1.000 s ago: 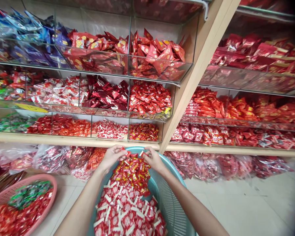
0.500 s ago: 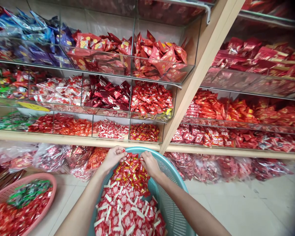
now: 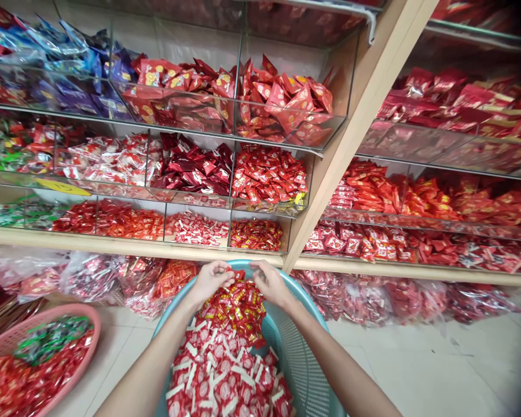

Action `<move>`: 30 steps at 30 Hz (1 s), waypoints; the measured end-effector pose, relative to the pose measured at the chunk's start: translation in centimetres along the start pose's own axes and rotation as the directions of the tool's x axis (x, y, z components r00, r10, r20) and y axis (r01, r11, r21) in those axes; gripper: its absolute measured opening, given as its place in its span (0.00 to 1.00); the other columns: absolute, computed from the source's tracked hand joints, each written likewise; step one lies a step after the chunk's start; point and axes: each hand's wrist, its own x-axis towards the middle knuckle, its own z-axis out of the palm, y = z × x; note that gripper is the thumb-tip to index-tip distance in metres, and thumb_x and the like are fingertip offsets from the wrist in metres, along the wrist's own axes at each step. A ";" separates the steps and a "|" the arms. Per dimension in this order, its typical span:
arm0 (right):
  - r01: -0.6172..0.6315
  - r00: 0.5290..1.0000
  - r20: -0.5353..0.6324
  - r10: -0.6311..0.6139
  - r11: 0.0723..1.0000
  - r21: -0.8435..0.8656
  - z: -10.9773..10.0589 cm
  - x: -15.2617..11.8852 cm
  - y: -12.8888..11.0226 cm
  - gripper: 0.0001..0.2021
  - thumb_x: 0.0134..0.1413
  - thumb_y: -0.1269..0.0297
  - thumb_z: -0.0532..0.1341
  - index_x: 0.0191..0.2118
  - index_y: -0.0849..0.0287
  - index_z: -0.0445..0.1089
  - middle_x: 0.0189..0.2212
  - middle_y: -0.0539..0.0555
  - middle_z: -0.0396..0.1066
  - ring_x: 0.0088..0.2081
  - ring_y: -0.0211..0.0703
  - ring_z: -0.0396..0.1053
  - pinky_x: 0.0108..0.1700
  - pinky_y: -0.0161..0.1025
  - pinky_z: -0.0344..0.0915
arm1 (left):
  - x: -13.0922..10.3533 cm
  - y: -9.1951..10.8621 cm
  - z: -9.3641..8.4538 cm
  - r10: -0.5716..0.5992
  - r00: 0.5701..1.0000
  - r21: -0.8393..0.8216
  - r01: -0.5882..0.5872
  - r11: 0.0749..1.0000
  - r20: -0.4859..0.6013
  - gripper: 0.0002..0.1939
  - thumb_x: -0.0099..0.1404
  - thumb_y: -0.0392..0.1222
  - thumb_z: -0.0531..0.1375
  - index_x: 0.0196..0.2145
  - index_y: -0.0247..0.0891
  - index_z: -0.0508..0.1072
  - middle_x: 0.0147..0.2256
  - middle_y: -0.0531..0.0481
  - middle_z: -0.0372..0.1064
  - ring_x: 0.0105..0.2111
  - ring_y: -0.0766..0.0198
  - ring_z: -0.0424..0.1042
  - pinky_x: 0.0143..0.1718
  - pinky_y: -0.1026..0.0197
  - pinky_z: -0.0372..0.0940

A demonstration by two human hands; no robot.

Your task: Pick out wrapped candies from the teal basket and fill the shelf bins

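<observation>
A teal mesh basket (image 3: 301, 341) stands below me. Its front part holds red-and-white wrapped candies (image 3: 226, 376), with red wrapped candies with yellow print (image 3: 237, 307) heaped behind them. My left hand (image 3: 212, 282) is closed at the back left of this heap, a bit of red wrapper at its pinched fingertips. Opposite it, my right hand (image 3: 272, 284) curls its fingers in at the heap's right edge. Whatever those fingers may hold is hidden. A small gap separates the two hands.
Wooden shelves with clear bins (image 3: 260, 234) of wrapped sweets rise behind the basket. A slanted wooden post (image 3: 330, 174) divides them. Plastic bags of sweets (image 3: 91, 278) lie beneath. A pink basket (image 3: 93, 324) with more sweets sits at the left on the tiled floor (image 3: 395, 353).
My left hand has moved a little right, over the edge of the yellow-printed candies. My right hand has shifted slightly right. The candy heaps look much the same.
</observation>
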 end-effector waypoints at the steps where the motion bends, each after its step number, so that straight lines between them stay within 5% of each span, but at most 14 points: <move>1: 0.042 0.998 0.037 -0.043 0.999 0.023 -0.1 0.0 -0.4 0.17 0.54 0.69 0.53 0.51 0.57 0.60 0.45 0.55 0.64 0.41 0.40 0.65 0.42 0.38 0.63 | 0.0 0.0 0.2 -0.004 1.000 -0.007 0.004 1.000 -0.006 0.23 0.40 0.47 0.69 0.30 0.34 0.66 0.24 0.55 0.68 0.24 0.68 0.72 0.27 0.66 0.67; 5: 0.164 0.984 0.081 -0.161 0.986 -0.030 -0.1 -0.1 -1.6 0.20 0.51 0.63 0.59 0.51 0.56 0.61 0.47 0.56 0.63 0.48 0.44 0.61 0.50 0.42 0.59 | -0.2 0.0 0.9 -0.007 1.000 -0.019 0.007 1.000 0.001 0.20 0.42 0.45 0.68 0.31 0.34 0.67 0.24 0.56 0.69 0.23 0.71 0.71 0.27 0.68 0.65; 9: 0.147 0.988 0.068 -0.141 0.985 -0.091 0.1 0.0 -1.2 0.10 0.55 0.63 0.57 0.43 0.57 0.66 0.38 0.54 0.67 0.42 0.42 0.63 0.46 0.41 0.60 | -0.5 0.0 1.5 0.012 0.997 -0.010 -0.011 1.000 0.078 0.18 0.45 0.45 0.67 0.29 0.34 0.67 0.21 0.56 0.68 0.21 0.73 0.68 0.25 0.70 0.63; 18: 0.180 0.982 0.098 -0.161 0.956 -0.231 0.0 -0.2 -1.5 0.10 0.54 0.64 0.58 0.43 0.57 0.66 0.37 0.54 0.66 0.41 0.43 0.62 0.44 0.41 0.60 | -0.9 -0.1 2.2 -0.041 0.995 -0.031 0.044 0.999 0.087 0.17 0.47 0.46 0.65 0.31 0.34 0.67 0.25 0.52 0.70 0.24 0.72 0.69 0.28 0.68 0.65; 21: 0.137 0.990 0.054 -0.128 0.961 -0.242 -0.2 -0.2 -1.3 0.11 0.52 0.63 0.60 0.42 0.57 0.68 0.37 0.54 0.65 0.41 0.43 0.61 0.44 0.39 0.59 | -0.3 -0.2 1.5 0.074 0.997 0.109 -0.072 0.991 -0.015 0.18 0.51 0.50 0.62 0.35 0.35 0.67 0.26 0.52 0.69 0.23 0.69 0.69 0.25 0.67 0.64; 24: 0.026 0.999 0.030 -0.019 0.967 -0.255 -1.1 -0.2 -0.8 0.11 0.50 0.58 0.61 0.38 0.58 0.69 0.36 0.54 0.64 0.39 0.42 0.61 0.41 0.37 0.59 | 0.3 0.0 0.0 0.381 0.901 0.426 -0.268 0.864 -0.208 0.15 0.57 0.50 0.55 0.37 0.36 0.67 0.29 0.50 0.69 0.28 0.66 0.69 0.30 0.64 0.65; 27: -0.103 0.977 0.156 0.143 0.965 -0.239 -2.1 -0.4 -0.1 0.12 0.47 0.55 0.62 0.32 0.59 0.69 0.28 0.50 0.63 0.31 0.37 0.61 0.33 0.33 0.57 | 0.4 0.3 -1.5 0.583 0.775 0.736 -0.243 0.632 -0.245 0.14 0.61 0.46 0.50 0.39 0.37 0.69 0.37 0.46 0.70 0.39 0.61 0.68 0.43 0.58 0.63; 30: -0.210 0.891 0.349 0.291 0.945 -0.250 -2.5 -0.8 0.3 0.12 0.41 0.56 0.65 0.27 0.59 0.69 0.23 0.46 0.62 0.25 0.34 0.58 0.26 0.31 0.52 | 0.4 0.2 -2.4 0.568 0.790 0.883 -0.077 0.464 -0.229 0.16 0.60 0.44 0.51 0.44 0.38 0.68 0.44 0.44 0.67 0.46 0.54 0.64 0.47 0.52 0.60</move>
